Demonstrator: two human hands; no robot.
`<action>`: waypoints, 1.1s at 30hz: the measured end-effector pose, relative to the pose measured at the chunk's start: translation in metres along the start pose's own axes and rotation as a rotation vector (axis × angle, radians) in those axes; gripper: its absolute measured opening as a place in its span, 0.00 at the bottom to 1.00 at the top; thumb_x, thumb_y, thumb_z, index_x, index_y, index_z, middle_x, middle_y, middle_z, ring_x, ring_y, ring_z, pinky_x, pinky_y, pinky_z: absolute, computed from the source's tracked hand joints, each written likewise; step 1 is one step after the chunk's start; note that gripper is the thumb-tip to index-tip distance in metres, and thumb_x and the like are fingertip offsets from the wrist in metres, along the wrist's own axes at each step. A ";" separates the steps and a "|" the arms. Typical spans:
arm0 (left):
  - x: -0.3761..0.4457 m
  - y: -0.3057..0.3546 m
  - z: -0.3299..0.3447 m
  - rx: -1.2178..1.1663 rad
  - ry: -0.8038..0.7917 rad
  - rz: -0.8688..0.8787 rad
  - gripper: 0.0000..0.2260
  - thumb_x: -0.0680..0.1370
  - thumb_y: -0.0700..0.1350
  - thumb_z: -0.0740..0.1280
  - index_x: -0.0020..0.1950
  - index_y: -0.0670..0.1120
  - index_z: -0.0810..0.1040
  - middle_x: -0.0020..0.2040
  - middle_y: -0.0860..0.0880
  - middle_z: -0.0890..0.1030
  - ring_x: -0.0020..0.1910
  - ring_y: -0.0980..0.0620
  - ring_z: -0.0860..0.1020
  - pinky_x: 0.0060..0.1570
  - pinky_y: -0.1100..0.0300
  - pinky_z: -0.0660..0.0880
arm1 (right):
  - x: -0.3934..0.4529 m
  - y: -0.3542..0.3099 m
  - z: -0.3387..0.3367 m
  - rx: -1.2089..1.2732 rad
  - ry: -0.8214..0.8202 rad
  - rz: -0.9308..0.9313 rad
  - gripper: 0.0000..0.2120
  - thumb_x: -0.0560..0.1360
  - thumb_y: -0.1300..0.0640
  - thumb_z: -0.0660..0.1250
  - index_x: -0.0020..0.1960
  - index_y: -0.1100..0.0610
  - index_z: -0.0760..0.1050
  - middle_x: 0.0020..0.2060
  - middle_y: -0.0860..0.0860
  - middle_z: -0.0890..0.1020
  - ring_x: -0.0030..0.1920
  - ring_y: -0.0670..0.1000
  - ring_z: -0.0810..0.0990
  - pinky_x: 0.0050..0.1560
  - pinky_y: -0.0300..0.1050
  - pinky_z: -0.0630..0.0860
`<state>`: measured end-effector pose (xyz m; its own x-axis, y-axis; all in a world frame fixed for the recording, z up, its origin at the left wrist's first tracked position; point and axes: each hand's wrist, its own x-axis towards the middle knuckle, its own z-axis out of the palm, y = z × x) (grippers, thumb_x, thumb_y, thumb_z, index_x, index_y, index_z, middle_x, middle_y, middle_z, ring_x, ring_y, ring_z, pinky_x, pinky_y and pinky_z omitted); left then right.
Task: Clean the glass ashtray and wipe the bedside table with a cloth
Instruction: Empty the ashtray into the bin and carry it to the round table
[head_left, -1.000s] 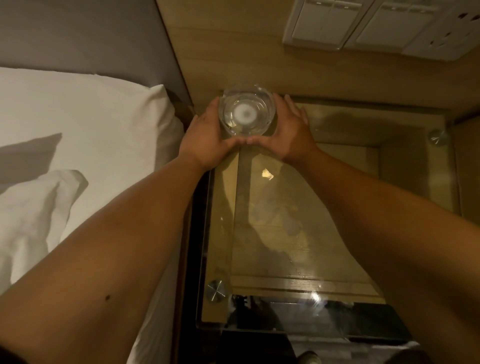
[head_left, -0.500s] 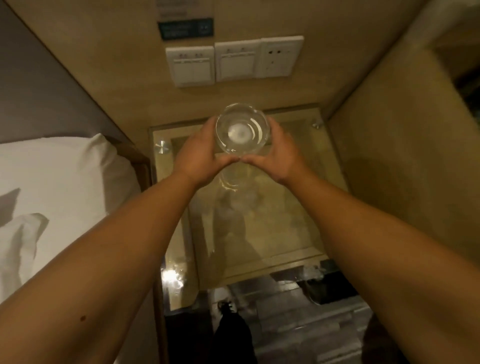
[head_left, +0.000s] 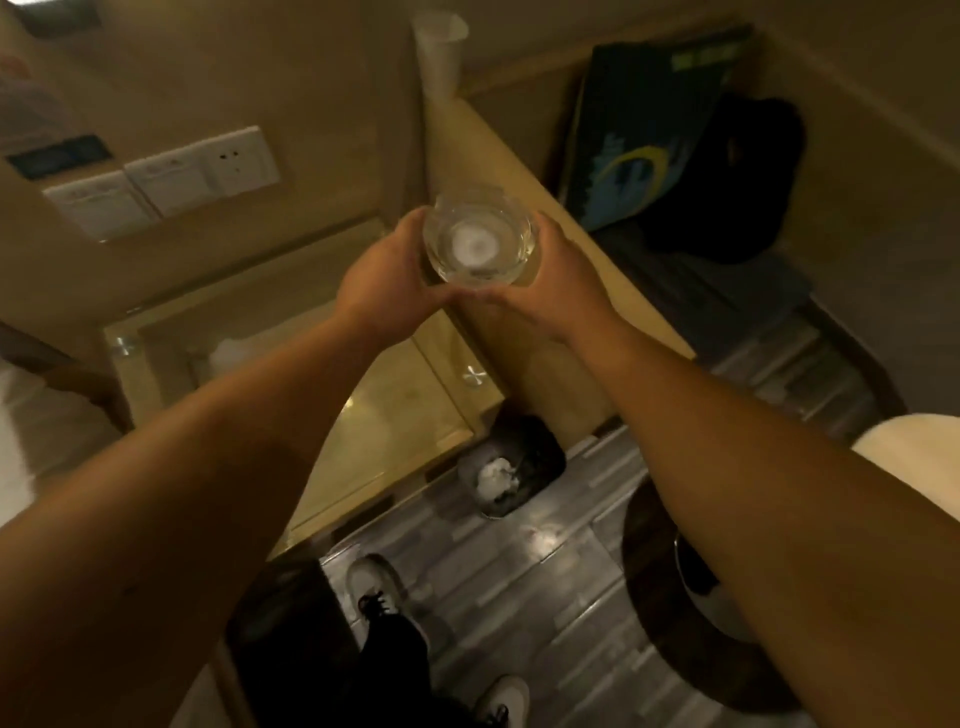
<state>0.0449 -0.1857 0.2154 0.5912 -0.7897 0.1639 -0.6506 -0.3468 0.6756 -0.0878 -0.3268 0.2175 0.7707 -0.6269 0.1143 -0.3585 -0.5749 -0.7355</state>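
1. Glass, clear and round, the ashtray is held up in the air between both hands, above the far right corner of the counter and touching nothing else.
2. A pale, cloudy patch shows at the middle of its base; what it is cannot be told.
3. The left hand has its grip closed on the ashtray's left side, fingers curled round the far wall and the thumb along the near edge.
4. The right hand has its grip closed on the right side in the same way, and the two thumbs nearly meet under the near rim.
5. Both bare forearms reach forward from the lower corners of the view.
6. The counter has a glass top over yellowish wood, with round metal studs at its corners.
7. A black waste bin stands on the grey floor just beside the counter's near right corner, with crumpled white paper inside.
8. White wall switches and a socket sit on the wall panel above the counter, to the left of the hands.
9. Two pale shoes with dark laces show below, on the floor.
10. A white bed edge shows at the far left, blurred.
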 end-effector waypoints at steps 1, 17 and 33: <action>0.001 0.018 0.012 -0.010 -0.015 0.015 0.46 0.58 0.76 0.67 0.69 0.52 0.65 0.61 0.54 0.77 0.56 0.53 0.76 0.48 0.59 0.70 | -0.010 0.009 -0.020 -0.005 0.006 0.016 0.48 0.57 0.31 0.75 0.71 0.48 0.64 0.64 0.46 0.76 0.60 0.45 0.75 0.59 0.49 0.75; 0.017 0.239 0.238 -0.048 -0.489 0.420 0.38 0.66 0.65 0.71 0.71 0.53 0.63 0.65 0.49 0.75 0.61 0.45 0.74 0.52 0.54 0.70 | -0.181 0.188 -0.226 -0.108 0.402 0.434 0.42 0.59 0.32 0.74 0.68 0.46 0.65 0.61 0.47 0.77 0.59 0.52 0.76 0.59 0.53 0.75; -0.045 0.378 0.500 0.010 -0.827 0.602 0.36 0.66 0.62 0.73 0.70 0.56 0.63 0.61 0.51 0.77 0.60 0.47 0.74 0.54 0.46 0.75 | -0.358 0.389 -0.314 -0.091 0.590 0.778 0.46 0.61 0.35 0.74 0.73 0.47 0.60 0.67 0.48 0.73 0.64 0.56 0.72 0.60 0.49 0.70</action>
<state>-0.4666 -0.5344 0.1041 -0.3468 -0.9349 -0.0753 -0.7369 0.2220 0.6386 -0.6686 -0.4911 0.1002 -0.0756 -0.9960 -0.0472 -0.7131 0.0871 -0.6956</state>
